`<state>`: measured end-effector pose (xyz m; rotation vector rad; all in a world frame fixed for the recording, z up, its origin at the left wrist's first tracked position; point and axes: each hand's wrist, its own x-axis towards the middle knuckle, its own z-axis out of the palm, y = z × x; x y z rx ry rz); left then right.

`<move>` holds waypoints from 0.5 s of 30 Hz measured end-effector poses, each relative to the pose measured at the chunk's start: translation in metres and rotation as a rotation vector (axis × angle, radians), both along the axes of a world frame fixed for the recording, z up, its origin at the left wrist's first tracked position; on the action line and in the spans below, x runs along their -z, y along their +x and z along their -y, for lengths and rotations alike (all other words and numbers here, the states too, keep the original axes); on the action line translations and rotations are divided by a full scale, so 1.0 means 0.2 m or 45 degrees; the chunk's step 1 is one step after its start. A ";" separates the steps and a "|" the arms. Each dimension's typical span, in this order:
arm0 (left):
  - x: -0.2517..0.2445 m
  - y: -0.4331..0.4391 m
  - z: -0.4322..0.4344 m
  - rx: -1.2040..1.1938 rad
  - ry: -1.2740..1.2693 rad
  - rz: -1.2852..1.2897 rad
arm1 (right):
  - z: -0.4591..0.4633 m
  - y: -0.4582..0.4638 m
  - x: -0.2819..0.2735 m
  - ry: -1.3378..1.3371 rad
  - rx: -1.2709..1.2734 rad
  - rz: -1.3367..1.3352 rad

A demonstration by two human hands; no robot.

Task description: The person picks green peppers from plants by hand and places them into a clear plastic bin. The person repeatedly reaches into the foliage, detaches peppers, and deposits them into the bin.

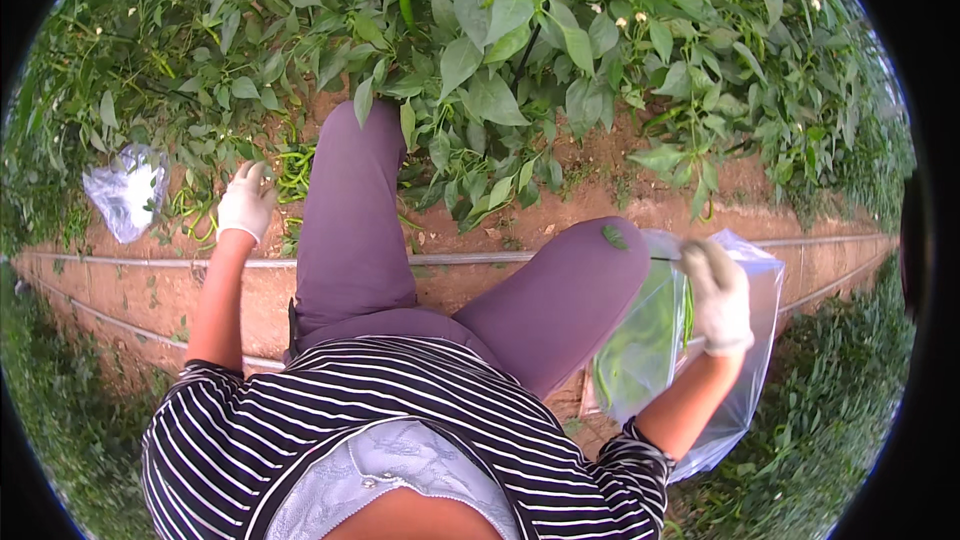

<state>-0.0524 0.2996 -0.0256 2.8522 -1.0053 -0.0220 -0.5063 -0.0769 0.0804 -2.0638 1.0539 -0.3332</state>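
My left hand, in a whitish glove, is over the soil beside a pile of long green peppers, its fingers slightly bent; whether it touches any pepper is unclear. More thin green peppers lie on the ground just left of it. On the right, my right hand, gloved and soiled at the fingertips, is over a large clear plastic bag that has green peppers inside. The fingers of that hand are blurred, and what they grip cannot be told.
Leafy pepper plants with small white flowers fill the area ahead. A crumpled clear plastic bag lies at far left. A pale pipe runs across the soil, passing behind my legs. Low plants border the path at the lower right.
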 end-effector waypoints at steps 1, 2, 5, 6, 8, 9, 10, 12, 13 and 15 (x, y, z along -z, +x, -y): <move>-0.03 -0.07 0.09 0.104 -0.316 -0.074 | -0.03 0.16 0.05 -0.103 -0.231 -0.102; -0.08 -0.17 0.22 0.092 -0.832 -0.851 | -0.03 0.34 0.13 -0.212 -0.356 -0.141; -0.20 -0.58 0.59 0.863 -0.789 -1.244 | 0.05 0.92 0.44 0.019 -0.025 -0.381; -0.21 -0.67 0.73 1.162 -0.718 -0.954 | 0.08 1.08 0.54 0.126 0.179 -0.303; -0.16 -0.79 1.04 1.286 -0.777 -0.671 | 0.05 1.33 0.74 0.356 0.369 -0.215; -0.11 -0.79 1.18 1.157 -0.768 -0.533 | 0.02 1.44 0.82 0.427 0.330 -0.239; -0.07 -0.72 1.29 1.027 -0.613 -0.400 | -0.02 1.51 0.87 0.298 0.190 -0.158; 0.02 -0.54 1.41 0.781 -0.388 -0.283 | -0.13 1.59 0.94 0.092 -0.104 -0.053; 0.05 -0.43 1.43 0.721 -0.116 -0.215 | -0.19 1.62 0.96 -0.012 -0.253 -0.003; 0.07 -0.24 1.44 0.681 0.185 -0.181 | -0.29 1.65 0.95 -0.168 -0.580 -0.022</move>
